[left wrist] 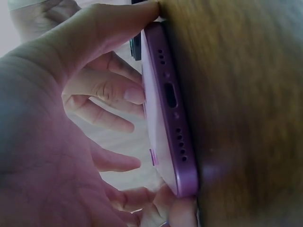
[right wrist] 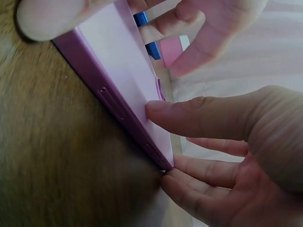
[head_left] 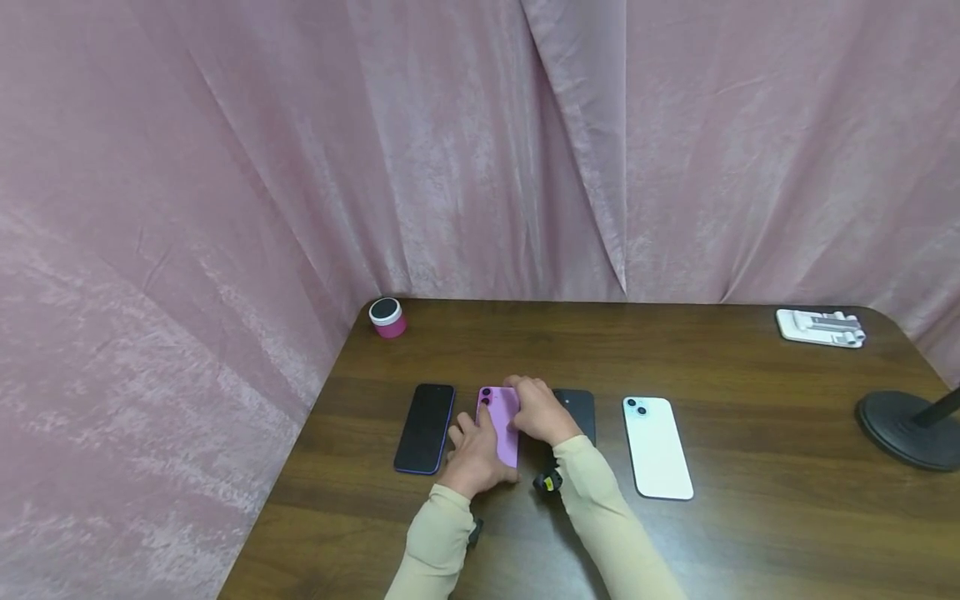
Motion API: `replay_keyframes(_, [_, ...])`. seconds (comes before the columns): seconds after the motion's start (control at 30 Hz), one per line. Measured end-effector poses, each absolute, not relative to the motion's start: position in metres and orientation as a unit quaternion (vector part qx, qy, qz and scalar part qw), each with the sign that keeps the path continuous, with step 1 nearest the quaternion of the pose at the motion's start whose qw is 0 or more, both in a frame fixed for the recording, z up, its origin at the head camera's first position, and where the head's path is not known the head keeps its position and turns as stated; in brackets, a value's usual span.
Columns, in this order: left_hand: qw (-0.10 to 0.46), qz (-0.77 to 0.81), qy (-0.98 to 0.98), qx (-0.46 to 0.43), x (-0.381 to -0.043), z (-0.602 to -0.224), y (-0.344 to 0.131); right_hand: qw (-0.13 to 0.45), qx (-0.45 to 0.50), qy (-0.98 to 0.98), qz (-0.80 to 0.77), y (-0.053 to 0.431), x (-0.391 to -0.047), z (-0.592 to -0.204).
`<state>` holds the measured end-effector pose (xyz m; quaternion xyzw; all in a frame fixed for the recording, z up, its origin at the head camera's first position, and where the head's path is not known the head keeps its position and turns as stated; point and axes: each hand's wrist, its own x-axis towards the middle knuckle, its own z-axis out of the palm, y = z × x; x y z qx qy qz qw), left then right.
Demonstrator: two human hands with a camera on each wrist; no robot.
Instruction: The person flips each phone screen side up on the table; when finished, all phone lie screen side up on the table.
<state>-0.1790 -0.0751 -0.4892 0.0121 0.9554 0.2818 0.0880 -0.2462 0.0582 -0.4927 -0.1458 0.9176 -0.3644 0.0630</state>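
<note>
A purple phone [head_left: 507, 446] lies back up on the wooden table, its cameras toward the far end. My left hand [head_left: 474, 454] spans it from the near left, thumb at the near right corner and fingers along the left side. In the left wrist view the charging-port end of the phone [left wrist: 185, 179] faces the camera, low against the wood. From the right, my right hand [head_left: 543, 412] holds the far end, with its thumb pressed on the back of the phone [right wrist: 120, 61] and other fingers at the far edge.
A black-screened phone [head_left: 424, 429] with a blue edge lies to the left. A dark phone [head_left: 577, 408] is partly hidden under my right hand; a white phone [head_left: 662, 450] lies farther right. A pink jar [head_left: 390, 327], white flat object [head_left: 821, 329] and black round base [head_left: 903, 433] stand farther out.
</note>
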Motion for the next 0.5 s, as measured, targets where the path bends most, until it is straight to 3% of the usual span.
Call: replay_keyframes(0.5, [0.049,0.241,0.969,0.025,-0.1783,-0.4832,-0.0719,0.063,-0.164,0.910,-0.376,0.0619,-0.2451,-0.4891])
